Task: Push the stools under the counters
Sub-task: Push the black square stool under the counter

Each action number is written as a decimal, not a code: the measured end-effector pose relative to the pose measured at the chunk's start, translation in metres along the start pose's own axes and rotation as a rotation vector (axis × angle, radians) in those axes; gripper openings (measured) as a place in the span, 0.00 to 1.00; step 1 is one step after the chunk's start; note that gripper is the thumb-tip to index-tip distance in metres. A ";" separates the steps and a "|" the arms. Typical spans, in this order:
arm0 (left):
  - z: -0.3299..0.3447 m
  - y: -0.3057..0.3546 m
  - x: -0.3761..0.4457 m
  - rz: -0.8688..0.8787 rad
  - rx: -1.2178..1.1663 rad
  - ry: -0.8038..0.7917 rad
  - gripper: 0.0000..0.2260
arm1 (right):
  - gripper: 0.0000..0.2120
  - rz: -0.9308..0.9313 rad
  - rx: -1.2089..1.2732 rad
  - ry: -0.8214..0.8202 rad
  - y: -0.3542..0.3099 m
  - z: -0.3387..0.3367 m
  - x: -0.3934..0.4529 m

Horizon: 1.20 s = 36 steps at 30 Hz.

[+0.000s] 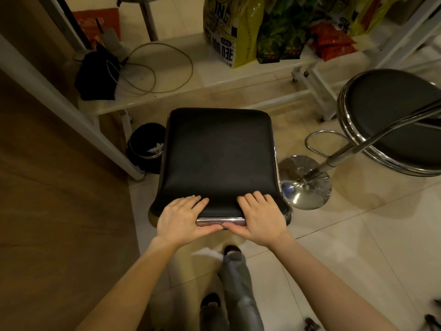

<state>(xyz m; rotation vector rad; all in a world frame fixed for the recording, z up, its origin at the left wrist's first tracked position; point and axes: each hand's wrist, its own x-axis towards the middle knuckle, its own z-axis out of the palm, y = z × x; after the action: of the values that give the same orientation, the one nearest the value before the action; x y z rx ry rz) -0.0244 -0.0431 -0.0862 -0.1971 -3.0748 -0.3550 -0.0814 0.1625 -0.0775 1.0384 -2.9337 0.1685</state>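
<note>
The square stool [218,161] is hiding its own post and base beneath its black seat; the round stool [396,120] is running off the right edge, so only part of its seat is showing, while its chrome base [306,182] and footring are showing beside the square one; the wooden surface [55,177] at the left is being cut off by the frame, and how far the square stool is sitting beneath it cannot be told; the print on the bags [269,27] on the shelf [181,75] is mostly too blurred to read; the bin [146,146] is standing half behind the seat's left edge. The left hand [182,219] is gripping the near edge of the square stool, fingers lying over the black cushion and thumb pressing under the chrome rim [220,220]; the right hand [260,217] is gripping the same edge just beside it, fingers curling onto the cushion, thumb along the rim, the two thumb tips nearly touching. The square stool is standing on the tiled floor [346,247] in front of the shelf, between the wooden surface and the round stool.
</note>
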 end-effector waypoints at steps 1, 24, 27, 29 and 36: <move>-0.001 0.002 0.003 -0.005 -0.003 0.001 0.40 | 0.32 -0.004 0.002 0.005 0.003 0.000 0.002; 0.004 -0.023 0.080 -0.026 0.006 0.048 0.41 | 0.38 -0.008 -0.028 0.036 0.042 0.008 0.074; 0.006 -0.022 0.089 -0.035 -0.013 0.053 0.41 | 0.37 -0.019 -0.040 0.032 0.051 0.008 0.082; 0.008 -0.022 0.095 -0.037 -0.021 0.068 0.40 | 0.36 -0.029 -0.051 0.034 0.057 0.008 0.088; 0.013 -0.012 0.110 -0.053 -0.018 0.089 0.40 | 0.39 -0.081 -0.078 0.015 0.079 0.006 0.098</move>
<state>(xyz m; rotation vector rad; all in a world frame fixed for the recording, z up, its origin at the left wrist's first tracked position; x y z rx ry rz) -0.1352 -0.0387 -0.0955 -0.0975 -2.9945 -0.3835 -0.2070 0.1613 -0.0851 1.1368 -2.8541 0.0594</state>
